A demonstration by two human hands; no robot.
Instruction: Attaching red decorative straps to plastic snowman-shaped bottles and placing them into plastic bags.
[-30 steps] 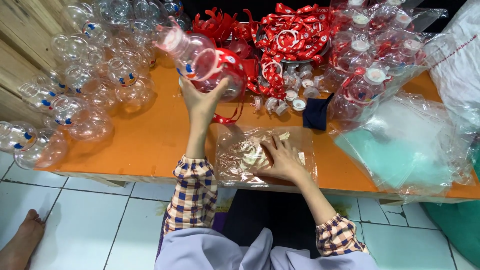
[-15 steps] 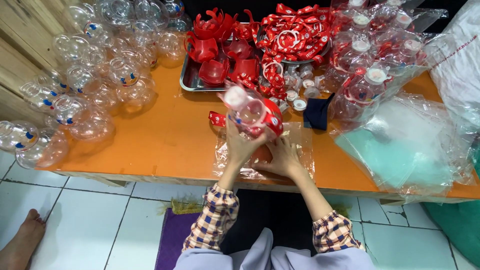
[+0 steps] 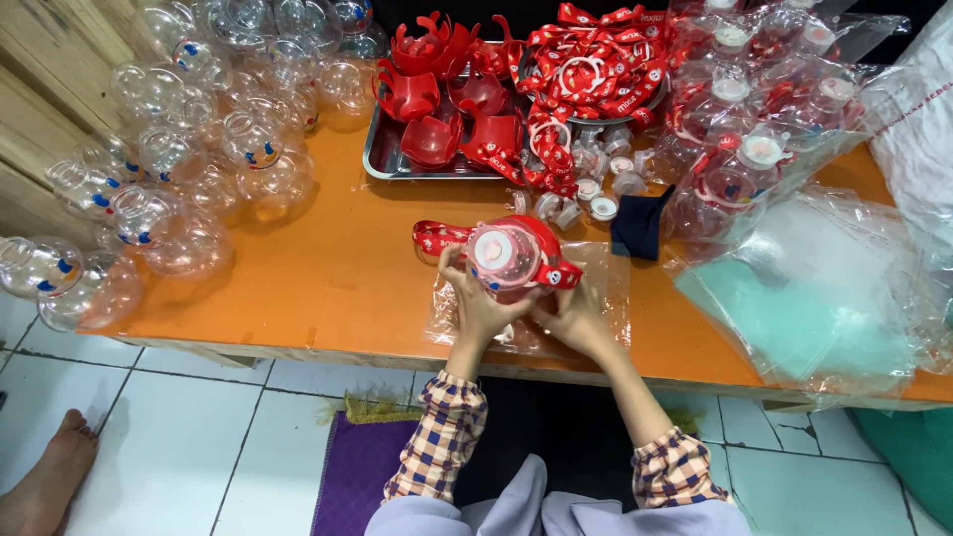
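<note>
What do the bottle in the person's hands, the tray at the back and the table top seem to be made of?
Bottle: likely clear glossy plastic, since it is see-through with highlights; its red collar looks like opaque plastic. Tray: probably metal, from its grey reflective rim. Table top: smooth orange surface with a soft sheen, perhaps laminate or paint; its core is hidden.

Bright even overhead light, soft shadows, sharp focus, wide-angle edge distortion
</note>
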